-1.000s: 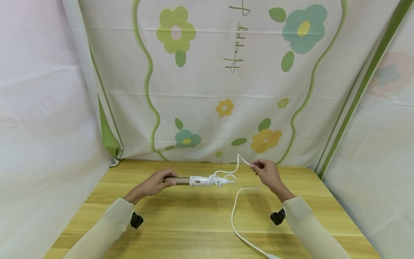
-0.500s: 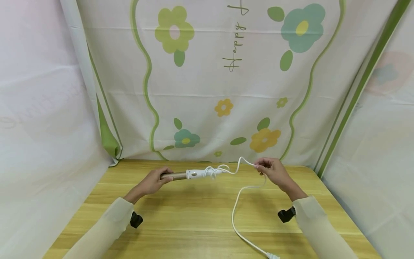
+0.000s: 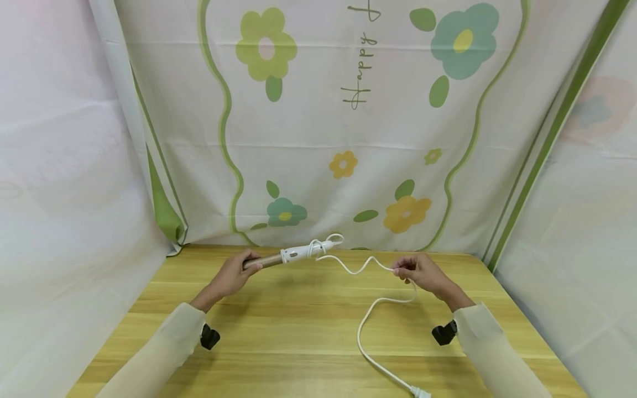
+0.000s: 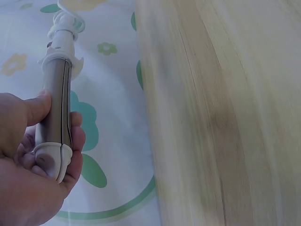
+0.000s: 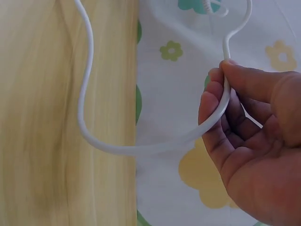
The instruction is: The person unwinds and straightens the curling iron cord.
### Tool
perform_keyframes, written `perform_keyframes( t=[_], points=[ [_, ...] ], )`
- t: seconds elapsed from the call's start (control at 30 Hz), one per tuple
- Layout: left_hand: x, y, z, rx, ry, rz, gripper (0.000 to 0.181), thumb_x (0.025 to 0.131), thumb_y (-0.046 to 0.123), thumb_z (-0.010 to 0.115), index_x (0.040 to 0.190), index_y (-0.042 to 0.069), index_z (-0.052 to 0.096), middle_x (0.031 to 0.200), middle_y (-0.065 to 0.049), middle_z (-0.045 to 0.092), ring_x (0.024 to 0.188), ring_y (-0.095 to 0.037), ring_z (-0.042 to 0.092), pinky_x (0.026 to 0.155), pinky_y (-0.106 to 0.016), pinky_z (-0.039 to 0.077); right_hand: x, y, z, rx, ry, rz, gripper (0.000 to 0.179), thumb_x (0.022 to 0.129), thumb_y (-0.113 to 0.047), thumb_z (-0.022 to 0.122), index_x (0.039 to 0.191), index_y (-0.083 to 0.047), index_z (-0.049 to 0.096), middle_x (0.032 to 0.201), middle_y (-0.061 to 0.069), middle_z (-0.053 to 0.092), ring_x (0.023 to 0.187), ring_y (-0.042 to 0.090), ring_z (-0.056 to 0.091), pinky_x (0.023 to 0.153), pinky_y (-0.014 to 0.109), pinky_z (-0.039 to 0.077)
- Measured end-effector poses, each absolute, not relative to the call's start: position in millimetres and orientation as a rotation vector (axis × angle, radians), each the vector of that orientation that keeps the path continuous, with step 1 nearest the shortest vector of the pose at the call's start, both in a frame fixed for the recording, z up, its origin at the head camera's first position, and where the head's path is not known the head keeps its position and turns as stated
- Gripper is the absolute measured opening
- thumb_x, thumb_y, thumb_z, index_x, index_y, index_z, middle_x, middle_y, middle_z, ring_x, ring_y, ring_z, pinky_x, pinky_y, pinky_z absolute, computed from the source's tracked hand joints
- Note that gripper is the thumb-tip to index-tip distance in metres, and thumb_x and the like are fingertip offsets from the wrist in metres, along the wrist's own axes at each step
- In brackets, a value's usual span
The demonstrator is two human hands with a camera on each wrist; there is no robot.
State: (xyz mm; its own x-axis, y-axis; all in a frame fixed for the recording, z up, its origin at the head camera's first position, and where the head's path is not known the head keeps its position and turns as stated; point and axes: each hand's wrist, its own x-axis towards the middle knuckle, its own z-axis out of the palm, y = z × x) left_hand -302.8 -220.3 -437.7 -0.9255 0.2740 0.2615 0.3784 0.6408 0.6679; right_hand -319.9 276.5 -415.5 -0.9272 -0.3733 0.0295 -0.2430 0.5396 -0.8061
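My left hand [image 3: 238,272] grips a curling iron [image 3: 297,253] by its brown-gold barrel [image 4: 55,103], thumb on one side and fingers round the other. The white handle slants up and to the right in the head view, with turns of its cord looped round the far end. Between thumb and fingertips, my right hand [image 3: 422,275] pinches the white cord [image 5: 225,52]. A wavy stretch of cord runs from the handle to that pinch. Past the right hand it bends down over the table to a white plug [image 3: 421,393] at the bottom edge of the head view.
Under both hands lies a wood-grain table [image 3: 278,342]. Behind it hangs a white curtain [image 3: 298,121] printed with flowers, and white cloth walls [image 3: 64,221] close in both sides. A small black camera sits at each wrist.
The curling iron has tilted, its handle end rising and shifting left. My right hand has moved right, still pinching the cord; one loop round the handle looks looser.
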Motion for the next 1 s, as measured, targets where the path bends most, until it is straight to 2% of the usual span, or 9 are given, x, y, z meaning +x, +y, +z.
perform_keyframes(
  t=[0.2, 0.4, 0.53, 0.7, 1.0],
  points=[
    [-303.1, -220.4, -436.2, -0.564, -2.707, -1.167, 0.027, 0.1, 0.019, 0.06, 0.122, 0.004, 0.06, 0.106, -0.011, 0.066, 0.087, -0.016, 0.059, 0.073, -0.032, 0.048, -325.0, 279.9, -428.1, -0.462, 2.675, -1.308, 0.016, 0.098, -0.017, 0.064, 0.102, -0.003, 0.07, 0.087, 0.006, 0.066, 0.077, 0.02, 0.06, 0.069, 0.033, 0.055],
    [-303.0, -219.7, -435.4, -0.563, -2.713, -1.175, 0.027, 0.1, 0.019, 0.06, 0.122, 0.003, 0.06, 0.107, -0.011, 0.066, 0.087, -0.016, 0.059, 0.073, -0.031, 0.048, -330.9, 280.0, -441.5, -0.387, 2.771, -1.291, 0.015, 0.097, -0.013, 0.063, 0.102, -0.001, 0.07, 0.091, 0.01, 0.069, 0.075, 0.013, 0.061, 0.072, 0.041, 0.056],
    [-302.1, -220.0, -434.5, -0.559, -2.712, -1.177, 0.028, 0.1, 0.02, 0.06, 0.122, 0.004, 0.06, 0.106, -0.011, 0.066, 0.086, -0.016, 0.058, 0.073, -0.031, 0.047, -334.2, 283.2, -450.3, -0.323, 2.813, -1.28, 0.016, 0.097, -0.012, 0.063, 0.103, 0.002, 0.069, 0.09, 0.017, 0.068, 0.076, 0.022, 0.062, 0.069, 0.041, 0.055],
    [-302.1, -220.2, -434.6, -0.573, -2.704, -1.169, 0.027, 0.099, 0.02, 0.06, 0.121, 0.004, 0.06, 0.105, -0.011, 0.066, 0.084, -0.016, 0.057, 0.071, -0.03, 0.047, -336.2, 290.8, -461.6, -0.287, 2.848, -1.223, 0.018, 0.097, -0.011, 0.063, 0.104, 0.004, 0.069, 0.088, 0.022, 0.066, 0.077, 0.03, 0.061, 0.062, 0.032, 0.051],
    [-302.2, -220.3, -436.6, -0.596, -2.694, -1.148, 0.025, 0.099, 0.019, 0.061, 0.118, 0.003, 0.061, 0.102, -0.011, 0.067, 0.081, -0.014, 0.056, 0.069, -0.028, 0.046, -337.5, 297.3, -479.5, -0.277, 2.93, -1.04, 0.009, 0.092, -0.007, 0.067, 0.094, -0.001, 0.074, 0.084, 0.006, 0.07, 0.073, 0.014, 0.059, 0.063, 0.026, 0.048]
  ],
)
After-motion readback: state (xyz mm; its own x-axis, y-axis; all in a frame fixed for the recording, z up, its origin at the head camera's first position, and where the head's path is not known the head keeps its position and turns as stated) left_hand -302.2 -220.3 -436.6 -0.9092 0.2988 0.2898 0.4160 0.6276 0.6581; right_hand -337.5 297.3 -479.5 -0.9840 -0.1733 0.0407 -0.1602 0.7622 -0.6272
